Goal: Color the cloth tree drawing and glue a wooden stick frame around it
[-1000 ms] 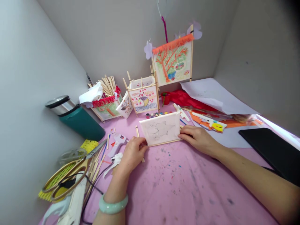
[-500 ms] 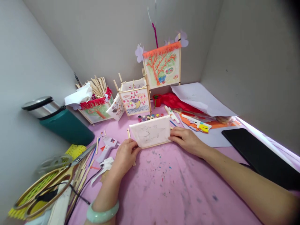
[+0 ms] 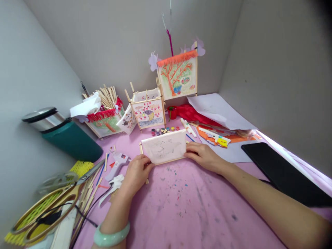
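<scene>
Panel (image 3: 166, 149) with the faint line drawing sits right between the person's hands, long side running left to right, looks stood up on the purple cloth (image 3: 166, 207). Left hand (image 3: 137, 174) pinches its lower left corner, right hand (image 3: 204, 156) pinches low on the right edge, so neither's really nearer.

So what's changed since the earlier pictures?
Only the view has clearly shifted: things sit further left in the picture. Nothing was taken up or let go: the left hand and right hand still hold the white panel. Bottle and scissors stayed put.
</scene>
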The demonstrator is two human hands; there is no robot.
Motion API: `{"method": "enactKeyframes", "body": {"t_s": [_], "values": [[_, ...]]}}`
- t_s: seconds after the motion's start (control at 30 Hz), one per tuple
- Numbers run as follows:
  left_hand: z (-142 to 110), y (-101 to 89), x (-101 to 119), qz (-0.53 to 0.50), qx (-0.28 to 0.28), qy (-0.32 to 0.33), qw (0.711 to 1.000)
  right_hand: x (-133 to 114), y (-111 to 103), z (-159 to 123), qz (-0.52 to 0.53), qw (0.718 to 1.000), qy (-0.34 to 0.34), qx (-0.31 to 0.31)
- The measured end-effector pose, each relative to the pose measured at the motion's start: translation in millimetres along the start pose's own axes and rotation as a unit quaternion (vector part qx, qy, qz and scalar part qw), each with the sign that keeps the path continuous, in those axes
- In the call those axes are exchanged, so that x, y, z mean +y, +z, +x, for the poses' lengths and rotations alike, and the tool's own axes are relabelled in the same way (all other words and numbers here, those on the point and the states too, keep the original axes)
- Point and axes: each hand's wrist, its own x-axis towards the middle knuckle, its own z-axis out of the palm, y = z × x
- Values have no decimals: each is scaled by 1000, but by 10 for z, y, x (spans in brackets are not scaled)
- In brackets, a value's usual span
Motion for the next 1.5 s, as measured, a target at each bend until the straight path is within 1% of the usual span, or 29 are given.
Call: {"method": "enactKeyframes", "body": {"t_s": [0.13, 0.23, 0.63, 0.8, 1.03, 1.2, 1.27, 1.4, 1.5], "values": [[-3, 6, -16, -13, 9, -8, 1000, -17, -79, -6, 25, 1000, 8, 5], [-1, 15, -29, -21, 15, -12, 1000, 0, -103, -9, 25, 1000, -9, -12], [8, 7, 51, -3, 14, 0, 1000, 64, 37, 10, -5, 1000, -25, 5], [9, 27, 55, -4, 22, 9, 1000, 69, 51, 12, -12, 1000, -24, -2], [8, 40, 47, -31, 25, -19, 999, -30, -2, 11, -2, 1000, -10, -15], [41, 86, 58, -63, 56, -50, 995, -57, 39, 26, -19, 1000, 24, -2], [65, 112, 48, -78, 59, -61, 993, -48, 63, 38, -25, 999, 35, 4], [96, 161, 27, -112, 44, -70, 990, -38, 97, 69, -24, 999, 32, 7], [96, 178, 30, -125, 33, -83, 988, -51, 107, 92, -20, 999, 43, 5]]}}
